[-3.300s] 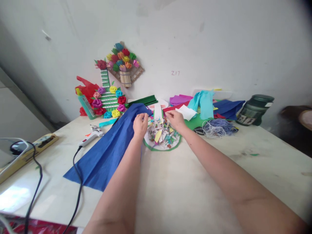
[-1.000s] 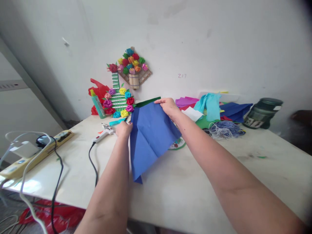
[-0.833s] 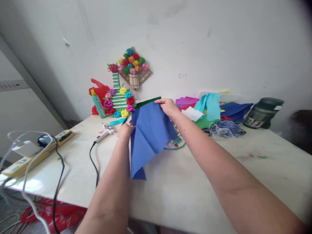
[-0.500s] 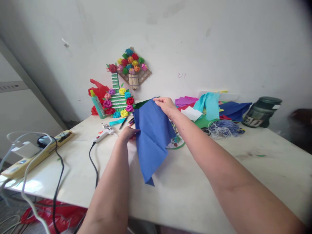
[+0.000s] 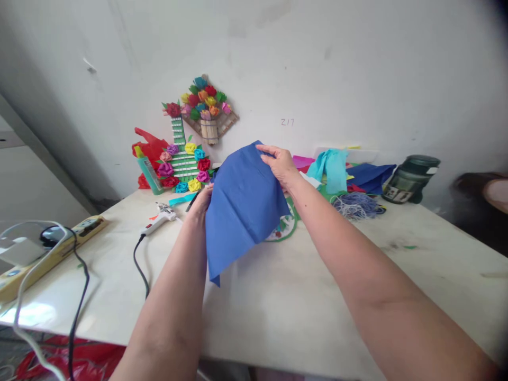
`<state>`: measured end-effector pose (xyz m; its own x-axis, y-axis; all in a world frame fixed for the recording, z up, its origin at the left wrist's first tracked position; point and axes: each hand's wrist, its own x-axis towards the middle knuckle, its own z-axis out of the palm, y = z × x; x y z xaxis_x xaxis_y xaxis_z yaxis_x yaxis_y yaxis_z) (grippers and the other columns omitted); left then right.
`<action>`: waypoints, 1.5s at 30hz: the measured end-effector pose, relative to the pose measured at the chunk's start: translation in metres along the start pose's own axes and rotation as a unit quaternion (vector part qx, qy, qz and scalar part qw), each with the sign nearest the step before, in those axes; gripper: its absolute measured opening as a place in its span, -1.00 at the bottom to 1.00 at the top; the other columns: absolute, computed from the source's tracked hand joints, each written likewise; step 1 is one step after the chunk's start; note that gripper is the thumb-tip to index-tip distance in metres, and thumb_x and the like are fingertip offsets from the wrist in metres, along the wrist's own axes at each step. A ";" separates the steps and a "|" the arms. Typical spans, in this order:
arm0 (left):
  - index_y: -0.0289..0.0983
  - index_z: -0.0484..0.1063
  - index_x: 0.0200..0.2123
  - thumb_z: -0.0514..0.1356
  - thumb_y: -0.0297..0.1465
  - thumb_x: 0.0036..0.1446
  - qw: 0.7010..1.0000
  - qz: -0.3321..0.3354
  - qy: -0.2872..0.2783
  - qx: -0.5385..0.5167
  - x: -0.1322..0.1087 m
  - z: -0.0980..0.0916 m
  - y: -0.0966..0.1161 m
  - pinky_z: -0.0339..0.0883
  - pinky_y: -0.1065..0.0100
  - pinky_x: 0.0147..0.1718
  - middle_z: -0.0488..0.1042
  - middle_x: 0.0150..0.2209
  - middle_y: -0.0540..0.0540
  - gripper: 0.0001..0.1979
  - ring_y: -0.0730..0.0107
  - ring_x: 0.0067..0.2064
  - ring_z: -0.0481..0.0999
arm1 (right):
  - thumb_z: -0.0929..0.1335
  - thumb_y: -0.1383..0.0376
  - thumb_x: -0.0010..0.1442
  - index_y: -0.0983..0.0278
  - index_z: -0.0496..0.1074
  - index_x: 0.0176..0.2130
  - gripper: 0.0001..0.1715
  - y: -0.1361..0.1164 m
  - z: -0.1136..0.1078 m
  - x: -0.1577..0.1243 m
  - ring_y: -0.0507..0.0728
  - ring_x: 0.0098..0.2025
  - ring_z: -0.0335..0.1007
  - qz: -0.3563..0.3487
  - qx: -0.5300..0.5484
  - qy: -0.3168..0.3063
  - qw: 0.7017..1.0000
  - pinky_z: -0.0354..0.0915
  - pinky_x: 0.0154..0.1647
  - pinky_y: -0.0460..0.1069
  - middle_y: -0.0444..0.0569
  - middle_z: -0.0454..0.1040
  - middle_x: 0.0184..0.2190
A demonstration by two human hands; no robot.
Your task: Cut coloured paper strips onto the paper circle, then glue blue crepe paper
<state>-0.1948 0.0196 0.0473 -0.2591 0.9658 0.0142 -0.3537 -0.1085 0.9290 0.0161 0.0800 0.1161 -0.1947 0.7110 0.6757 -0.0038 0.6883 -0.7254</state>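
Observation:
A large blue sheet [image 5: 244,198] hangs in the air over the middle of the white table [image 5: 286,307], creased and spread between both hands. My left hand [image 5: 203,200] grips its left edge, with the fingertips partly hidden by the sheet. At the top right corner, my right hand [image 5: 278,163] holds the sheet between thumb and fingers. Behind the sheet's lower right side, a round piece with a green rim [image 5: 292,226] shows in part on the table.
Left: glue gun [image 5: 159,221] with its black cord, green bottle [image 5: 148,170], power strip [image 5: 85,227]. Behind: a flower-decorated guitar shape [image 5: 184,159]. Right: cyan sheet [image 5: 331,168], string bundle [image 5: 357,205], dark jar [image 5: 411,179]. A person [image 5: 486,196] is partly visible at the far right.
The blue sheet is raised and spread wider, its lower tip now further left. My left hand has moved up along its left edge. The view has shifted slightly right.

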 end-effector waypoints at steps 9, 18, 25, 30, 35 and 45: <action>-0.28 0.17 0.05 0.19 -0.64 -0.18 0.992 0.104 -0.019 0.076 0.045 0.035 0.007 0.34 0.31 -0.13 0.43 -0.13 -0.12 -0.35 0.33 -0.13 0.46 | 0.27 0.50 -0.02 0.30 0.46 -0.13 -0.58 0.008 -0.037 0.009 0.07 0.02 0.30 -0.006 -0.061 0.061 0.996 0.09 0.14 0.06 -0.06 0.46 -0.09; -0.13 0.14 0.12 0.25 -0.53 -0.17 0.937 0.258 -0.166 0.168 0.048 0.080 0.015 -0.02 0.29 0.16 0.13 0.18 -0.05 -0.27 0.23 0.22 0.05 | 0.28 0.44 0.00 0.22 0.44 -0.09 -0.57 0.013 -0.103 -0.035 0.10 0.06 0.27 -0.027 -0.154 0.141 0.978 0.05 0.16 0.10 -0.11 0.44 -0.06; -0.20 0.11 0.14 0.35 -0.50 -0.29 0.975 0.068 -0.104 0.183 0.057 0.062 -0.016 0.33 0.20 -0.09 0.27 0.06 -0.24 -0.15 0.18 -0.02 0.39 | 0.32 0.41 -0.06 0.31 0.42 -0.05 -0.50 0.062 -0.115 -0.067 0.18 -0.02 0.34 0.141 -0.193 0.147 0.960 0.17 0.07 0.11 0.02 0.44 -0.07; -0.16 0.18 0.10 0.37 -0.45 -0.28 0.985 0.030 -0.091 0.141 0.053 0.054 -0.018 0.43 0.25 -0.25 0.44 -0.12 -0.16 -0.20 0.27 -0.23 0.50 | 0.31 0.39 -0.08 0.30 0.41 -0.06 -0.49 0.082 -0.113 -0.074 0.15 -0.04 0.35 0.172 -0.186 0.149 0.956 0.20 0.03 0.09 0.02 0.44 -0.07; -0.26 0.37 -0.08 0.35 -0.34 -0.22 0.988 0.027 -0.119 0.096 0.049 0.049 -0.021 0.44 0.34 -0.28 0.51 -0.22 -0.15 -0.45 0.34 -0.30 0.52 | 0.31 0.37 -0.13 0.28 0.42 -0.20 -0.61 0.080 -0.113 -0.077 0.16 -0.17 0.39 0.236 -0.145 0.157 0.948 0.29 -0.13 0.08 -0.02 0.48 -0.20; -0.29 0.47 -0.27 0.33 -0.50 -0.27 0.959 -0.050 -0.230 0.156 0.036 0.042 -0.008 0.43 0.30 -0.27 0.55 -0.39 -0.09 -0.64 0.34 -0.41 0.53 | 0.24 -0.08 0.02 0.26 0.42 -0.30 -0.50 0.040 -0.101 -0.045 0.14 -0.45 0.41 0.387 0.129 -0.006 0.913 0.33 -0.34 0.07 -0.03 0.49 -0.52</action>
<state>-0.1637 0.0649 0.0560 0.2112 0.9773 0.0143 -0.0509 -0.0036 0.9987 0.1234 0.0903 0.0700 -0.2481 0.9674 -0.0518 -0.0917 -0.0767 -0.9928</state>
